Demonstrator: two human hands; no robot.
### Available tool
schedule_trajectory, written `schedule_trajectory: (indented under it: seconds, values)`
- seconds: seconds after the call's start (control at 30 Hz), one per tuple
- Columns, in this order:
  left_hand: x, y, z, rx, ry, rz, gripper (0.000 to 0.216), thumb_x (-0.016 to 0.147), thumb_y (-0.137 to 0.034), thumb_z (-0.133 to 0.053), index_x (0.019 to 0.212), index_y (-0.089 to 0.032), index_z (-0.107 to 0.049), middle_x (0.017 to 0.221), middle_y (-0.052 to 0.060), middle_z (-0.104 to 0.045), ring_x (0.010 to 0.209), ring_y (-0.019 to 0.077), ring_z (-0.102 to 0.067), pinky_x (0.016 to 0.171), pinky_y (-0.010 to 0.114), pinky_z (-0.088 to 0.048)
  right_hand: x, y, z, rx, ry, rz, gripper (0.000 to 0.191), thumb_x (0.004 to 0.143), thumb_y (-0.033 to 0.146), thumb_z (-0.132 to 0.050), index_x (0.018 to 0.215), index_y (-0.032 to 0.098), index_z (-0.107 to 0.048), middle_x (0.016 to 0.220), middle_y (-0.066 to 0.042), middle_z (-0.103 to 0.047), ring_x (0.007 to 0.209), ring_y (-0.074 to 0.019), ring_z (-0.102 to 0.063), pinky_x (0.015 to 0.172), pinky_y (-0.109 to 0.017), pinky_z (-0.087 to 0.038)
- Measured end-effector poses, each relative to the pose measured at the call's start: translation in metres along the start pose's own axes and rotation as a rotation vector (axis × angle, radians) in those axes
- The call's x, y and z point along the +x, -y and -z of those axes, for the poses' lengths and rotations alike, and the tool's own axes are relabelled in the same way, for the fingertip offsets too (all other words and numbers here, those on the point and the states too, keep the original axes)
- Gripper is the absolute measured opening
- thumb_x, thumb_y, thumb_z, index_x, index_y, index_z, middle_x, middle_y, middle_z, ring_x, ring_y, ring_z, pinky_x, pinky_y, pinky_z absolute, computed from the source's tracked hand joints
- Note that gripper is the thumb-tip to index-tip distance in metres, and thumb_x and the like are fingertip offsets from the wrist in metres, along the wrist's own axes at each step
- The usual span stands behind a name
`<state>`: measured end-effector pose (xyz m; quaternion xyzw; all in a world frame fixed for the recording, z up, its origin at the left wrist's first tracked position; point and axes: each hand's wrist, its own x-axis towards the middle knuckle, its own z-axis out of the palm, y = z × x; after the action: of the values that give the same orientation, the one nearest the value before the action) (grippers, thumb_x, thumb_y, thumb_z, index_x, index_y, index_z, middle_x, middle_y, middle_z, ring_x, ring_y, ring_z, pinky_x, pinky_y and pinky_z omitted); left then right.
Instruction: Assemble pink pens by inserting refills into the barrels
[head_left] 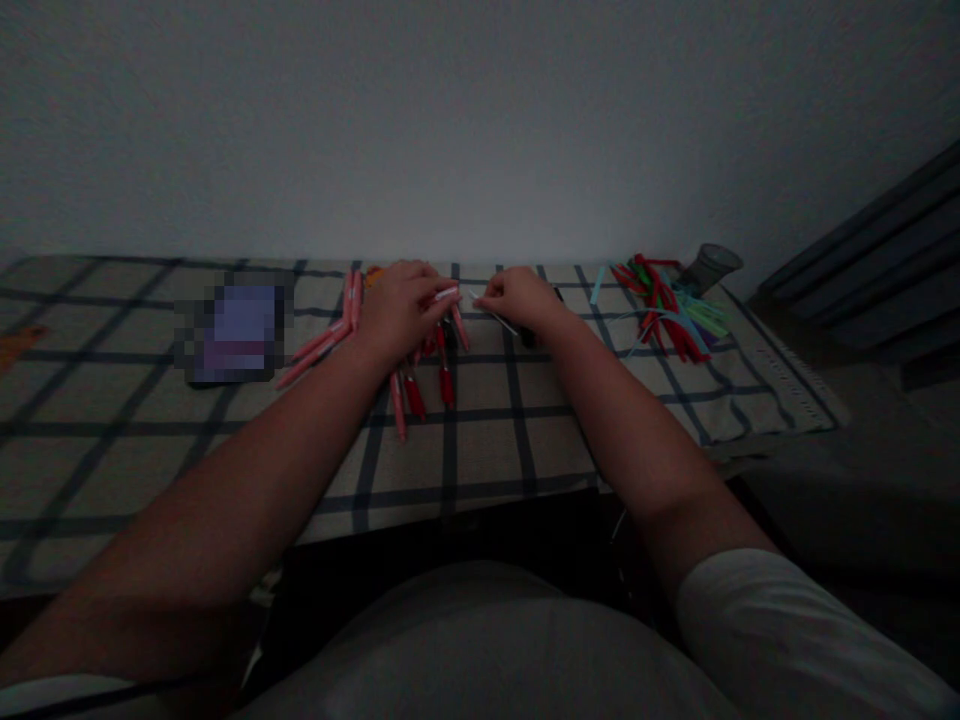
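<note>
My left hand (403,308) is closed over a bundle of slim items, its thumb and fingertips on a pink pen-like tube (448,294) with a pale label. More pink tubes (399,408) and red-tipped ones (446,382) lie on the cloth just below that hand. To its left, several other pink tubes (319,347) rest in a bent row. A short way to the right, my right hand (523,300) pinches a thin white strip (475,295), whose exact kind is too dim to tell. A dark object (528,338) lies partly hidden under the right wrist.
A checked cloth (480,440) covers the table against a pale wall. At left lies a phone-like device (240,335), blurred out. Red, green and blue strips (667,318) are heaped at right beside a dark cup (709,266). Something orange (21,343) sits far left.
</note>
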<state>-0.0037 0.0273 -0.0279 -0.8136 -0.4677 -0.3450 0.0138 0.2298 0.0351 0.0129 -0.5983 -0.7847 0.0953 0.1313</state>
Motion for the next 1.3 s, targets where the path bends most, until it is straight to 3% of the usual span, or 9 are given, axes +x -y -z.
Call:
schedule_trajectory:
  seconds: [0.47,1.3]
  values:
    - [-0.0007,-0.0006,0.0024,-0.010,-0.017,-0.034,0.031,0.111,-0.043,-0.070,0.132,-0.029,-0.088,0.120,0.010,-0.078,0.122,0.0324,-0.070,0.110,0.051,-0.055,0.0006,-0.0011,-0.0022,-0.051,0.032,-0.023,0.032,0.106,0.037,-0.076,0.121,0.014,-0.093,0.122,-0.019,-0.090,0.109,-0.0343,-0.082,0.085,-0.039,-0.054]
    - [0.0024,0.0034,-0.0003,-0.062,-0.029,-0.132,0.018,0.110,-0.036,-0.070,0.119,-0.025,-0.080,0.117,0.009,-0.081,0.117,0.0303,-0.071,0.109,0.048,-0.055,-0.0013,0.0004,-0.0015,-0.037,0.026,-0.003,0.027,0.104,0.028,-0.075,0.122,0.016,-0.092,0.126,-0.015,-0.089,0.113,-0.0317,-0.081,0.089,-0.037,-0.054]
